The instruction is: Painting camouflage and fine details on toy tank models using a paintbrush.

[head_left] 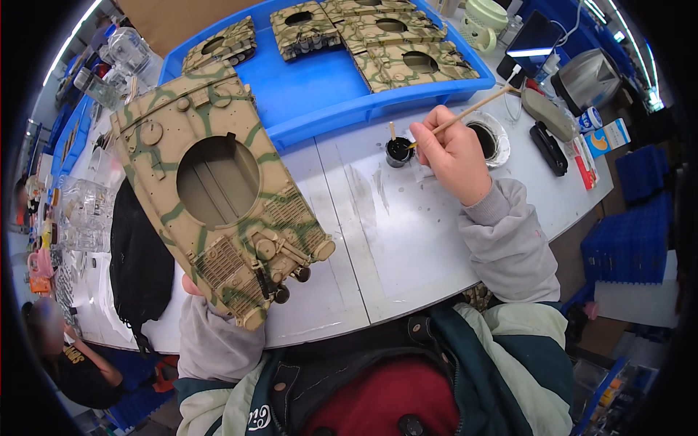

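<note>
My left hand (190, 285) grips a model tank hull (163, 185) from below; most of that hand is hidden behind it. The hull is tan with green camouflage stripes, tilted up, with a round opening in its top and grilles at its near end. Between the fingertips of my right hand (456, 154) is a thin wooden paintbrush (472, 110). Its tip reaches the mouth of a small pot of black paint (398, 151), where a short stick also stands. Just behind my right hand is a round dish (500, 142) with dark liquid.
A blue tray (291, 127) at the back holds several similar hulls (418, 62). On the right lie a black case (548, 148), an olive case (547, 115), a small box (609, 138) and a kettle (587, 80). A black bag (142, 261) lies left. Another person (83, 370) sits at far left.
</note>
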### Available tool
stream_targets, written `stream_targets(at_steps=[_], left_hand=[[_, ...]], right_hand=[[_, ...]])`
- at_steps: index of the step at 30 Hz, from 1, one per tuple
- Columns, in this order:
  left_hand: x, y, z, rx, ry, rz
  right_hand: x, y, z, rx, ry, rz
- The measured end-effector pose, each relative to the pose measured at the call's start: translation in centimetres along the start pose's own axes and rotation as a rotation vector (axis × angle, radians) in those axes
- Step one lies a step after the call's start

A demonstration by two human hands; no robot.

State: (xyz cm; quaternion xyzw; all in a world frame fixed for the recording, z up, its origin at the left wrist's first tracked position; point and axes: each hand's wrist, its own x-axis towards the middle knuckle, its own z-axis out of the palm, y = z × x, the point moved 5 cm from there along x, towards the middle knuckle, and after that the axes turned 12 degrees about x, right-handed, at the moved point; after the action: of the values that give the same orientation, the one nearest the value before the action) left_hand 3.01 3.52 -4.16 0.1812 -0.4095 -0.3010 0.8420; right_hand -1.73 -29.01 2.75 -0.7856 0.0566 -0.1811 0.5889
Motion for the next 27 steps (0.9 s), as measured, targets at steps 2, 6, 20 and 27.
stream_targets(at_steps=[2, 6, 20, 27], left_hand=[[1.3, -0.3, 1.0, 0.024, 0.012, 0.026], [0.7, 0.6, 1.5, -0.198, 0.062, -0.172], [5.0, -0.5, 4.7, -0.08, 0.098, -0.149], [4.1, -0.5, 3.9, 0.049, 0.194, -0.072]], right_hand=[[-0.2, -0.5, -0.7, 0.15, 0.076, -0.095], [-1.4, -5.5, 1.1, 0.464, 0.061, -0.169], [-4.4, -13.1, 9.5, 0.731, -0.347, -0.54], [-4.5, -12.9, 9.8, 0.637, -0.485, -0.639]])
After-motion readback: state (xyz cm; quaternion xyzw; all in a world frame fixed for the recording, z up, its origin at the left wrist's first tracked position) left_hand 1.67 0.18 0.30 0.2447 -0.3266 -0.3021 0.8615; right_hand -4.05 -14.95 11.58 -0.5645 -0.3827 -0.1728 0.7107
